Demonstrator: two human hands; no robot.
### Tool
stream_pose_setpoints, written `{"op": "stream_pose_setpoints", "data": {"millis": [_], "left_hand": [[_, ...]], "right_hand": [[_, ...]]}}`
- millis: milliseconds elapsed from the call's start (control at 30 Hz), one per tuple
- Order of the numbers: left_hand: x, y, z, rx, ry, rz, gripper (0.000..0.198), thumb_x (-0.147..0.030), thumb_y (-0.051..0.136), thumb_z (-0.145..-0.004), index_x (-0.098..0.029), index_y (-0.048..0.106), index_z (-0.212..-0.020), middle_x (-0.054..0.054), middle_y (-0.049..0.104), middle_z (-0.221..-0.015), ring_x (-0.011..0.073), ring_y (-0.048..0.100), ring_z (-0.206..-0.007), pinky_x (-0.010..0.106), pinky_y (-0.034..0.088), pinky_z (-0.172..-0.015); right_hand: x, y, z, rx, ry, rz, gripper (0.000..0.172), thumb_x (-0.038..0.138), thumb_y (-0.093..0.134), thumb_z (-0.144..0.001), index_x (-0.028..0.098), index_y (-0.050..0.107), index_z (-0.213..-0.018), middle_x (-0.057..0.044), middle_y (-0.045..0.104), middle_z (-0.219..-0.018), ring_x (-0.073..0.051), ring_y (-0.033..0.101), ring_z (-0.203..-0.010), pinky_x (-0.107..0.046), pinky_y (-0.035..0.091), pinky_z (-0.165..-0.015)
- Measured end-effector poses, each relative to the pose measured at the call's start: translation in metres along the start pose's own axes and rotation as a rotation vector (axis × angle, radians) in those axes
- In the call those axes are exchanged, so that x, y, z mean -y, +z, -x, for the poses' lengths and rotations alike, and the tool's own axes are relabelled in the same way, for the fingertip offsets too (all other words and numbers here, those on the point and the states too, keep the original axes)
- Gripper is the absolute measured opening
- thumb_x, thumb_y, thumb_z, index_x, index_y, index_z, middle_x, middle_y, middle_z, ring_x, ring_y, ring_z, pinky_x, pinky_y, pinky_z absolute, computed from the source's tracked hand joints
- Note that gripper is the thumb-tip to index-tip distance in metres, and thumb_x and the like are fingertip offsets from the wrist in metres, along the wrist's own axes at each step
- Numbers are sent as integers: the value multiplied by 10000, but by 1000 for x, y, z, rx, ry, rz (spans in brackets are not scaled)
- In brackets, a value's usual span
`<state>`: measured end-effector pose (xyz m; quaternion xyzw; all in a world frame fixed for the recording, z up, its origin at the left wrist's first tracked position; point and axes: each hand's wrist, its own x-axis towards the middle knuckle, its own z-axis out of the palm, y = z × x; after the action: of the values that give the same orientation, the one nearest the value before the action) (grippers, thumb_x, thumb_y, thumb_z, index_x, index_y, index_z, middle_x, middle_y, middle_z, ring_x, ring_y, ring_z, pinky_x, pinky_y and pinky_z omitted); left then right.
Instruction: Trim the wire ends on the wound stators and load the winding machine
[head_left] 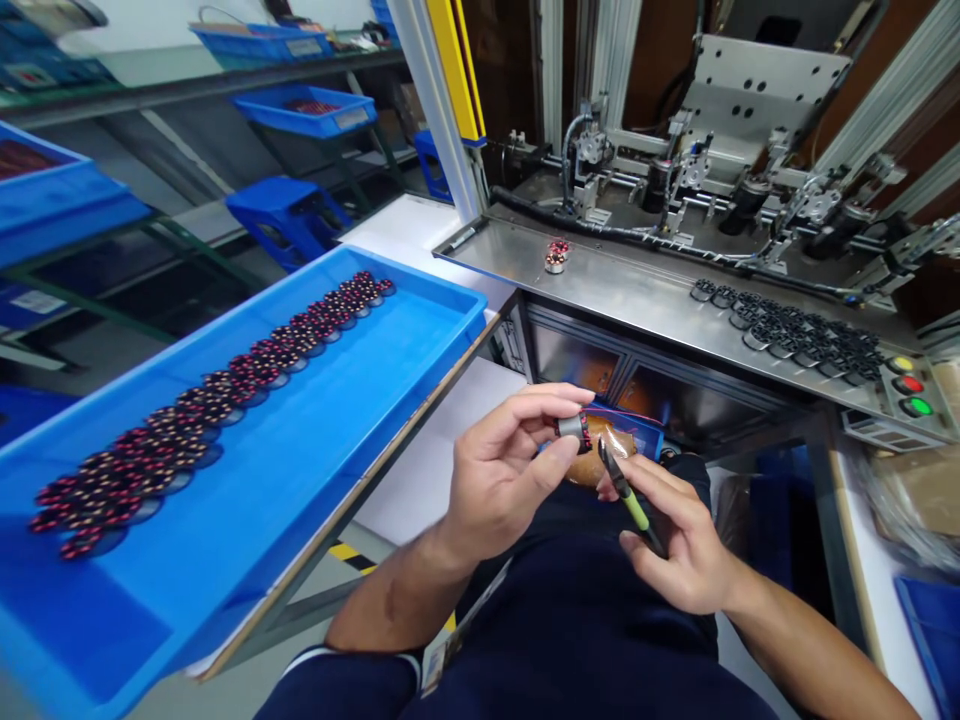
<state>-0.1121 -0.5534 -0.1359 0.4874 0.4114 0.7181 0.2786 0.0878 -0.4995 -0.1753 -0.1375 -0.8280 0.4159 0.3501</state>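
Observation:
Between its thumb and fingers, my left hand (pixel 514 465) pinches a small motor stator (pixel 571 430), a grey ring with red and black on its right side. Thin red wires trail from it to the right. My right hand (pixel 679 535) is wrapped round a pair of cutting pliers (pixel 631 500) with green and black handles. The jaws point up, just right of the stator and apart from it. In the blue tray (pixel 337 440) on my left lie several rows of wound stators (pixel 247 375). Two more wound stators (pixel 555 258) stand on the metal ledge (pixel 622 290) ahead.
Several black stator cores (pixel 795 325) stand on the ledge at the right, beside yellow, red and green buttons (pixel 909 384). Behind the ledge is a machine with metal fixtures (pixel 675 180). A blue stool (pixel 285 215) and blue bins (pixel 307 108) are at the back left.

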Motion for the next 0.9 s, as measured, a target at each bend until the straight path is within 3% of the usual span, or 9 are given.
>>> {"op": "stream_pose_setpoints", "data": {"millis": [400, 667, 900], "left_hand": [[1, -3, 2, 20, 126, -151, 283, -60, 691, -837, -227, 743, -1060, 63, 774, -1103, 202, 702, -1085, 321, 582, -940], [5, -5, -1, 44, 199, -198, 285, -47, 695, -820, -199, 730, -1058, 85, 777, -1094, 210, 716, -1063, 319, 610, -880], [6, -4, -1, 43, 185, -187, 294, -35, 682, -828, -199, 724, -1068, 83, 767, -1107, 194, 707, -1084, 296, 609, -886]], "right_hand": [[-1, 2, -6, 5, -1, -72, 792, 48, 598, -767, 304, 458, -1503, -84, 638, -1039, -216, 644, -849, -401, 596, -781], [1, 1, -10, -24, -31, -36, 748, 5, 551, -774, 263, 505, -1475, -48, 644, -858, -185, 628, -734, -317, 562, -667], [1, 0, -8, -18, 5, -84, 734, 41, 576, -792, 275, 489, -1483, -72, 636, -984, -196, 622, -797, -370, 585, -743]]}}
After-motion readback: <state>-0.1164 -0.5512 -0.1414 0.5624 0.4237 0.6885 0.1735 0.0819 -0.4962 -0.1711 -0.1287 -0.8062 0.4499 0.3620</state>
